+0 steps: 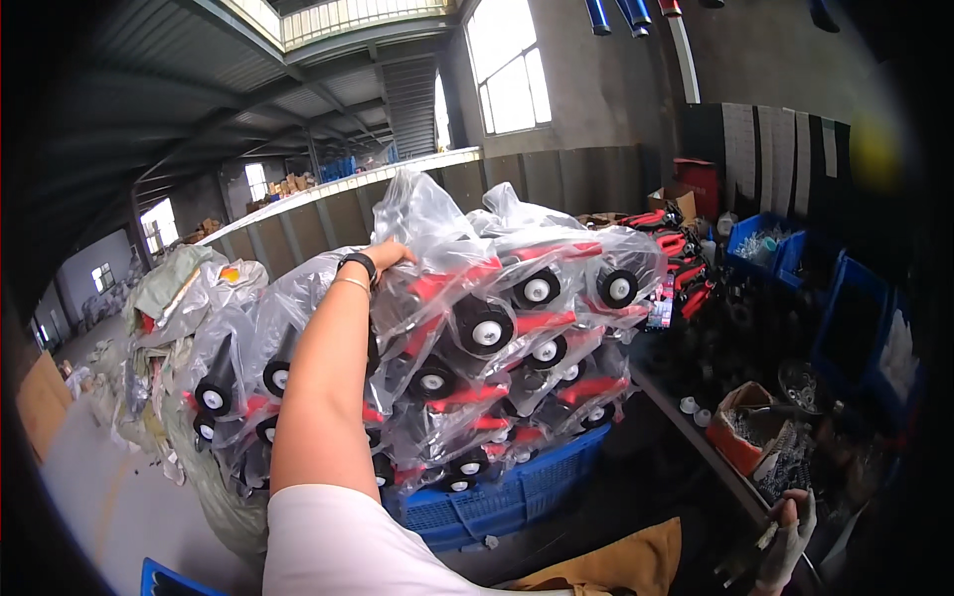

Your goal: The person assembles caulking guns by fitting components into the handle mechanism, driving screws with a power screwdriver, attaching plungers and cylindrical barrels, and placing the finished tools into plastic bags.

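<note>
My left arm stretches out over a tall pile of wheeled parts in clear plastic bags. These are red and black pieces with black wheels and white hubs. My left hand (391,255), with a black band at its wrist, is closed on the top of a clear plastic bag (422,214); its fingertips are partly hidden by the plastic. The bagged wheeled parts (487,333) are heaped above a blue plastic crate (517,502). At the lower right, beside the dark workbench's edge, my right hand (790,541) has pale coverings on some fingers. Its fingers are apart, and nothing shows in them.
An open carton of small metal parts (750,427) sits on the dark bench, near two white caps (696,409). Blue bins (760,243) and unbagged red and black parts (681,258) lie farther back. Sacks (189,288) are piled at left. Blue-handled tools (616,15) hang overhead.
</note>
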`<state>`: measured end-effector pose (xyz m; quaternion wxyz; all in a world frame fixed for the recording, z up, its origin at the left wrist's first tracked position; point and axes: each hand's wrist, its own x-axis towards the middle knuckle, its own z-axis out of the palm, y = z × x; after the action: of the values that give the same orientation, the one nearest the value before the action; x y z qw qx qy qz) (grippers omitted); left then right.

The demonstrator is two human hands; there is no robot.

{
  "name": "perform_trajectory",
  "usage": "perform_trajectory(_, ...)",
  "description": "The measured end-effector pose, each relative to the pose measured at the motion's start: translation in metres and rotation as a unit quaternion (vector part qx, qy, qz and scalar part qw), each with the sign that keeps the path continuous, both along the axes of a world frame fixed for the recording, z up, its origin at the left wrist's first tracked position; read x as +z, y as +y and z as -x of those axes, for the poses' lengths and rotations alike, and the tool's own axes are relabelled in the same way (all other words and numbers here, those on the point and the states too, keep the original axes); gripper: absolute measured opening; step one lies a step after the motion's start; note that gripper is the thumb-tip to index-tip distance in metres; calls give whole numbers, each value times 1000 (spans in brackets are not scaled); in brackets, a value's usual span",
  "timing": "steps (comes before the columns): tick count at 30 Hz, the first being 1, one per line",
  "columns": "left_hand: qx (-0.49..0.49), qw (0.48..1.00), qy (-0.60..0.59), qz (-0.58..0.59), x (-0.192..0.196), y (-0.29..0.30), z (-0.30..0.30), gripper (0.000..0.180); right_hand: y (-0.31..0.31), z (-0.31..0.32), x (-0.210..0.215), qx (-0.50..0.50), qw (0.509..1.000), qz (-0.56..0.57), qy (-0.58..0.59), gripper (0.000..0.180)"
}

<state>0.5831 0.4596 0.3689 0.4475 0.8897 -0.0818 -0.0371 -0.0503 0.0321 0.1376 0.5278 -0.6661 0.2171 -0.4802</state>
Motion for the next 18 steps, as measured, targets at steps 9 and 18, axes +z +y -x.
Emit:
perform_trajectory(9, -15, 894, -95, -438, 32, -9, 2, 58, 10, -15, -13, 18, 997, -29, 63, 18)
perform_trajectory(18, -215, 857, -426, -195, 183, -294, 108, 34, -16, -10, -28, -135, 872, 357, 307, 16)
